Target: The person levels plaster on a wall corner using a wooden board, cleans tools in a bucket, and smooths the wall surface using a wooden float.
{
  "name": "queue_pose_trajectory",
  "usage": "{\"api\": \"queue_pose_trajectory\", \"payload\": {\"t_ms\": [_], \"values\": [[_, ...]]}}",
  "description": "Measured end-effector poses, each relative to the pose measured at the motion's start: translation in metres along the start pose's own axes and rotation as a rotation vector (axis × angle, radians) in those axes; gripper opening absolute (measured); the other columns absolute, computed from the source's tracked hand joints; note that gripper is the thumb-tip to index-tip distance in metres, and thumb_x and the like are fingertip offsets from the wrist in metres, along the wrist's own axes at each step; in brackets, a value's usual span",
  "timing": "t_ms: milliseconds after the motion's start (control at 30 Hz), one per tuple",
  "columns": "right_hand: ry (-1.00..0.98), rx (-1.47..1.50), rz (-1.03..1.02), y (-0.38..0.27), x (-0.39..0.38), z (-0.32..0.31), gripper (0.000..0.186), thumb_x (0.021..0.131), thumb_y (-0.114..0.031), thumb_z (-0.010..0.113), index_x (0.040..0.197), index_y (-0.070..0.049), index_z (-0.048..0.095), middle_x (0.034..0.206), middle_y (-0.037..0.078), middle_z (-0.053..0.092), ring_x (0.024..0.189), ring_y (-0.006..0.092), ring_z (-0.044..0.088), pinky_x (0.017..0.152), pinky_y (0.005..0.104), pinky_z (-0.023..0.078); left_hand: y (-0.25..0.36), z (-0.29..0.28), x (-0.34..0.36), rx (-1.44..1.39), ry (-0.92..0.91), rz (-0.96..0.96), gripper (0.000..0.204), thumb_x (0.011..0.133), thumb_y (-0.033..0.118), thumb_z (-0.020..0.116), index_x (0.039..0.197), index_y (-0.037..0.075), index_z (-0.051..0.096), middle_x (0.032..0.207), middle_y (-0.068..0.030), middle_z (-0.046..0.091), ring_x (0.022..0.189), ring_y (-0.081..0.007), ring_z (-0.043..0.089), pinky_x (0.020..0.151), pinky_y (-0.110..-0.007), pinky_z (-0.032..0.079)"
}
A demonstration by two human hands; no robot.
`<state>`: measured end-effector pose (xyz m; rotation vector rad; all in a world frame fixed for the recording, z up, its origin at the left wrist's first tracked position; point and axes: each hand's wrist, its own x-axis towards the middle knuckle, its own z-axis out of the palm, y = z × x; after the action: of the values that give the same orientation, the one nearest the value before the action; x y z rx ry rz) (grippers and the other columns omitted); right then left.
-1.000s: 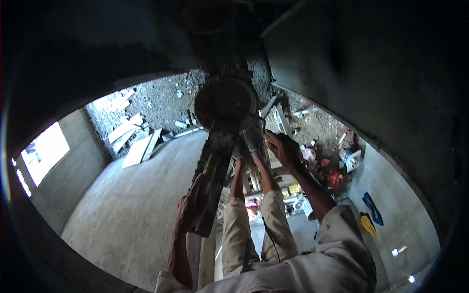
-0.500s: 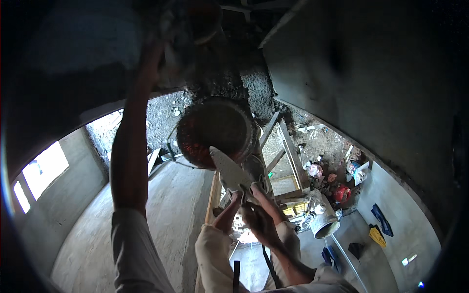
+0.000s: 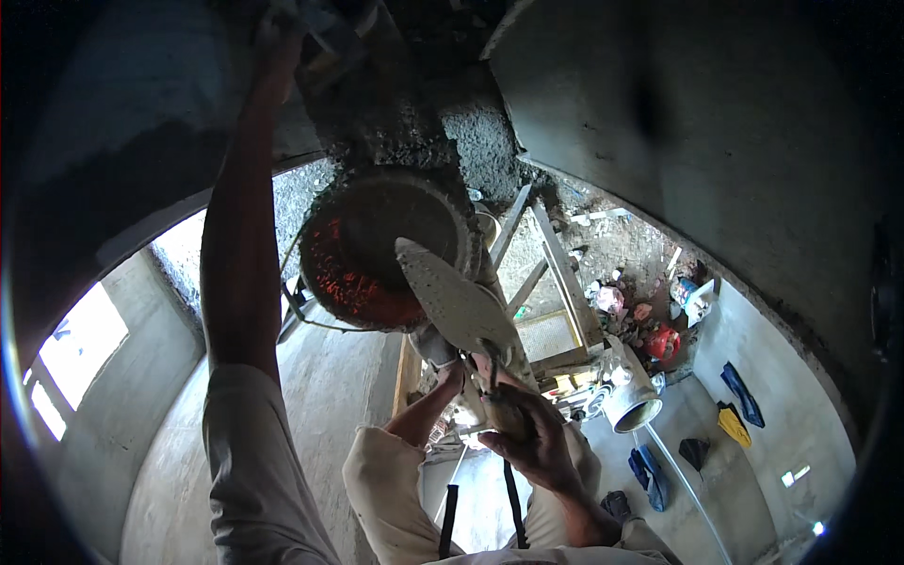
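Note:
My right hand (image 3: 532,443) is closed round the handle of a pointed trowel (image 3: 452,297), low in the middle of the view. Its mortar-smeared blade points up and to the left, overlapping the right side of a bucket (image 3: 344,282) in the picture. Grey material fills part of that bucket, and reddish light shows along its inner wall. My left arm stretches far up to the dark wall surface. At its end my left hand (image 3: 281,42) is closed on something dim and blurred, beside a flat, board-like shape I cannot make out clearly.
Timber scaffold pieces (image 3: 565,273) stand right of the bucket. Beyond them are a pale drum (image 3: 631,400), a red container (image 3: 663,343) and scattered rubbish. Dark and yellow cloths (image 3: 733,426) are at the right. A plastered wall (image 3: 678,122) borders the upper right.
My left hand has moved up and slightly left along the dark wall. The trowel blade has shifted up and shows more broadly. The bucket sits slightly further left in view.

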<state>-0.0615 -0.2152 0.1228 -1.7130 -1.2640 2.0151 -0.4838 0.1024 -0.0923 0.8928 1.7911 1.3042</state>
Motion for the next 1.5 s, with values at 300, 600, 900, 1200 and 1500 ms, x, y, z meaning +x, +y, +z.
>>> {"api": "queue_pose_trajectory", "payload": {"t_ms": [300, 600, 900, 1200, 1500], "values": [[-0.082, -0.092, -0.088, 0.003, 0.006, 0.049, 0.053, 0.084, -0.024, 0.070, 0.128, -0.004, 0.047, 0.121, 0.020, 0.056, 0.109, 0.0277, 0.058, 0.088, 0.0346, 0.048, -0.073, -0.140, -0.179, 0.458, 0.087, 0.225, 0.048, 0.096, 0.037, 0.048, 0.133, 0.006, 0.048, 0.125, -0.0159, 0.051, 0.102, -0.0210, 0.053, 0.083, -0.033, 0.045], [-0.028, -0.786, -0.197, 0.001, 0.046, 0.056, 0.058, 0.084, -0.010, 0.059, 0.138, -0.008, 0.037, 0.126, 0.027, 0.051, 0.115, 0.0413, 0.051, 0.092, 0.0454, 0.045, -0.047, -0.145, -0.318, -0.193, -0.156, -0.806, 0.068, 0.090, 0.056, 0.049, 0.144, 0.020, 0.030, 0.139, -0.0068, 0.041, 0.106, -0.0208, 0.053, 0.086, -0.044, 0.046], [-0.038, -1.607, -0.475, 0.068, 0.211, 0.074, 0.044, 0.086, -0.012, 0.051, 0.130, -0.008, 0.047, 0.123, 0.022, 0.050, 0.099, 0.0311, 0.059, 0.078, 0.0376, 0.051, -0.042, -0.076, -0.324, 0.325, 0.122, -0.403, 0.032, 0.093, 0.032, 0.053, 0.102, 0.003, 0.065, 0.080, -0.0131, 0.065, 0.072, -0.0152, 0.058, 0.067, -0.032, 0.047], [-0.208, -1.317, -0.529, 0.000, 0.145, 0.032, 0.048, 0.082, -0.010, 0.055, 0.128, -0.024, 0.048, 0.101, 0.021, 0.059, 0.080, 0.0368, 0.063, 0.062, 0.0447, 0.052, -0.018, -0.083, -0.331, 0.401, 0.207, -0.364, 0.044, 0.095, 0.041, 0.048, 0.094, 0.000, 0.063, 0.077, -0.0141, 0.063, 0.069, -0.0200, 0.055, 0.066, -0.036, 0.045], [-0.142, -1.997, -0.587, 0.009, 0.257, 0.050, 0.038, 0.081, -0.016, 0.055, 0.118, -0.014, 0.057, 0.091, 0.012, 0.061, 0.078, 0.0269, 0.062, 0.058, 0.0340, 0.050, -0.014, -0.055, -0.317, 0.450, 0.248, -0.467, 0.053, 0.096, 0.047, 0.040, 0.087, -0.001, 0.063, 0.068, -0.0203, 0.057, 0.060, -0.0282, 0.051, 0.062, -0.042, 0.042]]}}
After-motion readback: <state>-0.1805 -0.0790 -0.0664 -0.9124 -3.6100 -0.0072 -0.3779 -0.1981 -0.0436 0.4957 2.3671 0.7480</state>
